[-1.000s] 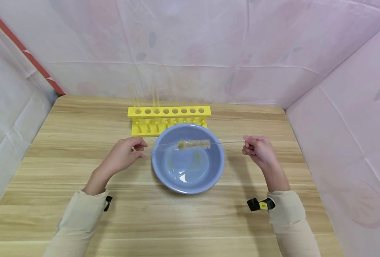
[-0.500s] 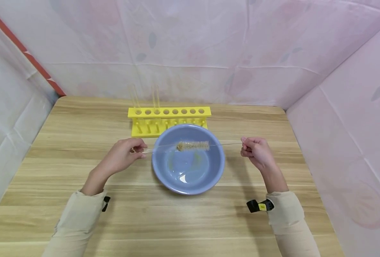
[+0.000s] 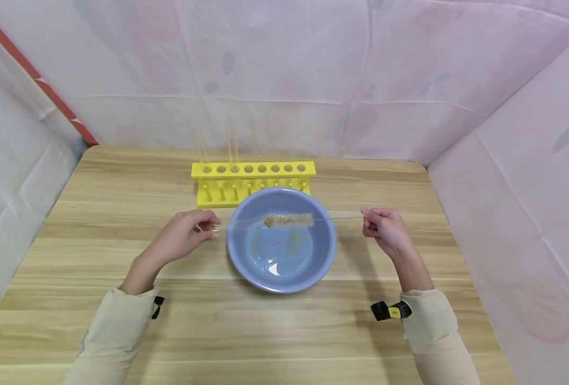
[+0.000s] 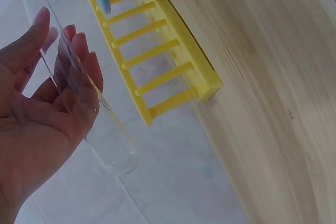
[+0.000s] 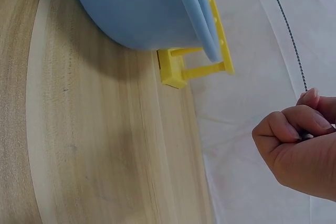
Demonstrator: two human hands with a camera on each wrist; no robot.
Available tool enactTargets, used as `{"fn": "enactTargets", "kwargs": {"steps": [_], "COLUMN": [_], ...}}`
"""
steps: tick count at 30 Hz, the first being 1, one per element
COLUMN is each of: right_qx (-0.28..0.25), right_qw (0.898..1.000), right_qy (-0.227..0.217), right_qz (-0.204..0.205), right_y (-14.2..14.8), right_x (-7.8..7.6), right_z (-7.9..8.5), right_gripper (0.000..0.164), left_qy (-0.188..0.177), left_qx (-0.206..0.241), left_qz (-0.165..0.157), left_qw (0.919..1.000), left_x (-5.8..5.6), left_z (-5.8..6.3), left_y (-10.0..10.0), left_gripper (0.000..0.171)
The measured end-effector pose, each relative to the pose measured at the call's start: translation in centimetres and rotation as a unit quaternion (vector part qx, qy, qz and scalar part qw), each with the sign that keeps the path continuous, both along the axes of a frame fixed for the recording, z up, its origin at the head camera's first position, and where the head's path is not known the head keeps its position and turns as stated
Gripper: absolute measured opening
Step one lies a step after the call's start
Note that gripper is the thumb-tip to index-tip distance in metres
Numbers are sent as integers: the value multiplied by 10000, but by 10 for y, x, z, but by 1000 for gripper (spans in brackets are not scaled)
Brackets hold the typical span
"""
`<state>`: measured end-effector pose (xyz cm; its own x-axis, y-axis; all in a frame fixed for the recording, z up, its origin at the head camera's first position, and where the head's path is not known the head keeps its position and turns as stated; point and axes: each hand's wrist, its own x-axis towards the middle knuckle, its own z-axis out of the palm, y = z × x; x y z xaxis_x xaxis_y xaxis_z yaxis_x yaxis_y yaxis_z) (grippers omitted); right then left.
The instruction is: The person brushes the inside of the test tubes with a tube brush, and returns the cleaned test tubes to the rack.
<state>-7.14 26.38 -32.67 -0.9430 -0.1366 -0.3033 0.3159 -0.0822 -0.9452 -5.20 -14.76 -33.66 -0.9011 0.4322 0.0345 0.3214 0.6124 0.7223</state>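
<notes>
My left hand (image 3: 188,232) holds a clear glass test tube (image 4: 113,153) between thumb and fingers, its rounded end showing past the palm in the left wrist view. The tube points right, over the blue basin (image 3: 281,286). Thumb and curled fingers of my right hand (image 3: 385,227) pinch the thin twisted wire handle (image 5: 289,30) of a test tube brush (image 3: 291,220). Its pale bristles lie level above the basin, with the darker tip toward the tube. How far the bristles sit inside the glass I cannot tell. Some liquid glints in the basin.
Behind the basin stands a yellow test tube rack (image 3: 224,203), partly hidden by the basin's rim. Two clear tubes, a left tube (image 3: 203,152) and another tube (image 3: 233,149), stand in it. A patterned cloth (image 3: 284,64) hangs behind the wooden table (image 3: 274,342).
My right hand has shifted slightly left with the brush handle, and the bristles have moved a touch left too. The left hand has stayed nearly in place around the tube.
</notes>
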Motion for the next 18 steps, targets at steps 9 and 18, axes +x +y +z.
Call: {"fn": "enactTargets", "kwargs": {"steps": [9, 18], "right_qx": [108, 315], "right_qw": [9999, 9994], "right_qy": [18, 112], "right_qz": [-29, -31], "right_y": [-1, -4], "right_x": [2, 2], "right_z": [1, 3], "right_gripper": [42, 42], "left_qy": [14, 53], "left_qx": [-18, -209], "left_qz": [67, -21], "left_qw": [10000, 9998], "left_x": [1, 1], "left_z": [1, 1], "left_y": [1, 1], "left_gripper": [13, 14]}}
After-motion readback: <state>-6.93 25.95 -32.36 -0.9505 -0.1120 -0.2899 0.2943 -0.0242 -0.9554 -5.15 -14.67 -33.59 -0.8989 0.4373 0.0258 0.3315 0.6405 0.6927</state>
